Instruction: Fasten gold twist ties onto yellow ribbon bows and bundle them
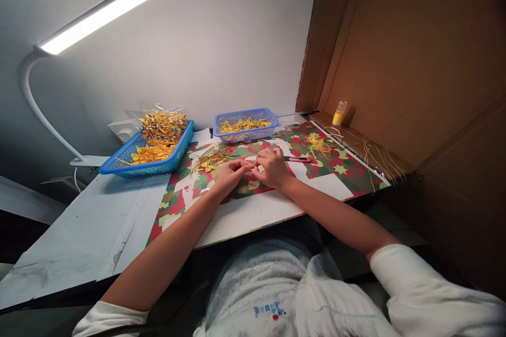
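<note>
Thin green-and-yellow strands (213, 160) lie in a loose bundle on the table (90, 216), just beyond the left hand (230, 175). Both hands meet at the middle of a camouflage-patterned sheet (164, 216) in red, green and cream. The fingers of the left hand and of the right hand (272, 168) are drawn together, tips almost meeting; whatever may be between them is too small to make out, so I cannot tell whether they are clamped on anything. Just beyond the right hand lies a pink-handled tool (302, 159), partly hidden. Farther right is a small tangle of yellow threads (318, 145). A bright blue basket (138, 170) at left holds yellow pieces (152, 152); a paler blue basket (247, 137), at the back by the wall, holds more. A lit white lamp (130, 5) reaches over from the left.
</note>
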`<action>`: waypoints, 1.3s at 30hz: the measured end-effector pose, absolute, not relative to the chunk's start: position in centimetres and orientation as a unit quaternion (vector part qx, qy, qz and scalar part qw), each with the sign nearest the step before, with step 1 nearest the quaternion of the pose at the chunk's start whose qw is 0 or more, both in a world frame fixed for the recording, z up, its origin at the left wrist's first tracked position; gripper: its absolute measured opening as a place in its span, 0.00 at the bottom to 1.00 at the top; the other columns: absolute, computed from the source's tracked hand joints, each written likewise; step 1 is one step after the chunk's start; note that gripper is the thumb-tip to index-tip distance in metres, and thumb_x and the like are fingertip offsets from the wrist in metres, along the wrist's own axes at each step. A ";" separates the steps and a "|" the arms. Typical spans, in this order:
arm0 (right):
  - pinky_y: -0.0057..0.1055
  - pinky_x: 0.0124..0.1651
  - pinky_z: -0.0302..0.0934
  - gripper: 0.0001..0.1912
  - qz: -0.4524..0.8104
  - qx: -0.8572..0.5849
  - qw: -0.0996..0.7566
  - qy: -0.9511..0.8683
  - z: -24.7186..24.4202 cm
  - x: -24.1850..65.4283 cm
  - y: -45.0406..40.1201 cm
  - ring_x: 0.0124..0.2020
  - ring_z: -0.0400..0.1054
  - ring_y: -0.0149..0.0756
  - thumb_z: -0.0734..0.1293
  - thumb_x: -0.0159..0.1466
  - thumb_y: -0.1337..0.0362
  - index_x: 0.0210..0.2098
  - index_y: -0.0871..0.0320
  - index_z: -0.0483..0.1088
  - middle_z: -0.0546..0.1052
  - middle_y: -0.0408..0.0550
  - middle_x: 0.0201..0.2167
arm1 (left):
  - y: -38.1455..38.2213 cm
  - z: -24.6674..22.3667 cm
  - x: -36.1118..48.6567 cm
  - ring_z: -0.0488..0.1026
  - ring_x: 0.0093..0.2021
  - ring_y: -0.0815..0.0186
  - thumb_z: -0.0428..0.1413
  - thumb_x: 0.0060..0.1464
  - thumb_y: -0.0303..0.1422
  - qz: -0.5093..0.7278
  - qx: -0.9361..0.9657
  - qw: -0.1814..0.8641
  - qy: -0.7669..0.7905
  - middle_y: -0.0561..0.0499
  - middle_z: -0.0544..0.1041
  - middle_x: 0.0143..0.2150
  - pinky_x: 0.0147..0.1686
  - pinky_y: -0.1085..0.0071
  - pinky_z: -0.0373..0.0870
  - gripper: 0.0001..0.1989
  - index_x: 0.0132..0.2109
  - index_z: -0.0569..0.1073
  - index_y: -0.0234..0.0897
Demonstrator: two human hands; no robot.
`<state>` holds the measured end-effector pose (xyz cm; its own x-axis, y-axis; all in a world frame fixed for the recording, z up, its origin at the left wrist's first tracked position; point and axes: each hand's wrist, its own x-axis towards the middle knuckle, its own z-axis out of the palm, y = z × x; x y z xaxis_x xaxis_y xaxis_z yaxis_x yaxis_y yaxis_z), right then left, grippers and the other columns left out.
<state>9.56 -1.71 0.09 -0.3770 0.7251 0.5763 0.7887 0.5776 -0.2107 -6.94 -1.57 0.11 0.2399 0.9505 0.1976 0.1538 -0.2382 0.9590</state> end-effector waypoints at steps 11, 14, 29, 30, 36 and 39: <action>0.39 0.46 0.45 0.09 0.031 -0.444 0.362 -0.819 0.1 10.1 -1.5 0.37 0.62 0.38 0.63 0.59 0.68 0.23 0.58 0.70 0.76 0.47 0.30 | -1.6 0.2 -6.9 0.68 0.27 0.67 0.61 0.43 0.43 0.452 0.619 0.461 0.446 0.51 0.75 0.25 0.29 0.71 0.62 0.14 0.22 0.71 0.37; 0.39 0.47 0.46 0.09 0.058 -0.448 0.387 -0.804 0.4 10.4 -1.5 0.38 0.63 0.37 0.62 0.59 0.68 0.25 0.58 0.71 0.75 0.46 0.31 | -1.4 -0.2 -7.2 0.68 0.26 0.68 0.60 0.44 0.42 0.458 0.605 0.452 0.469 0.50 0.77 0.27 0.26 0.71 0.60 0.13 0.23 0.72 0.37; 0.40 0.49 0.44 0.07 0.027 -0.408 0.379 -0.831 0.3 10.6 -1.3 0.40 0.63 0.38 0.66 0.63 0.63 0.31 0.55 0.76 0.76 0.47 0.35 | -1.4 -0.1 -7.2 0.69 0.29 0.67 0.60 0.44 0.41 0.461 0.609 0.460 0.453 0.50 0.78 0.28 0.30 0.71 0.63 0.13 0.23 0.73 0.37; 0.40 0.48 0.44 0.07 0.029 -0.408 0.379 -0.830 0.3 10.6 -1.3 0.40 0.63 0.38 0.66 0.63 0.63 0.31 0.55 0.76 0.76 0.47 0.35 | -1.4 -0.1 -7.3 0.69 0.29 0.67 0.60 0.45 0.42 0.460 0.611 0.457 0.455 0.51 0.77 0.28 0.30 0.71 0.63 0.13 0.23 0.72 0.37; 0.40 0.49 0.48 0.07 0.070 -0.429 0.410 -0.802 0.4 10.7 -1.2 0.41 0.65 0.39 0.66 0.62 0.64 0.29 0.56 0.75 0.76 0.47 0.35 | -1.1 -0.2 -7.4 0.69 0.32 0.64 0.58 0.47 0.47 0.468 0.632 0.420 0.453 0.51 0.77 0.30 0.33 0.70 0.63 0.15 0.27 0.75 0.38; 0.40 0.50 0.50 0.05 0.108 -0.437 0.425 -0.786 0.4 10.9 -0.8 0.41 0.66 0.39 0.68 0.59 0.65 0.27 0.56 0.75 0.76 0.47 0.33 | -1.0 -0.1 -7.5 0.69 0.34 0.63 0.56 0.49 0.46 0.475 0.637 0.401 0.455 0.51 0.77 0.30 0.34 0.69 0.63 0.15 0.26 0.74 0.39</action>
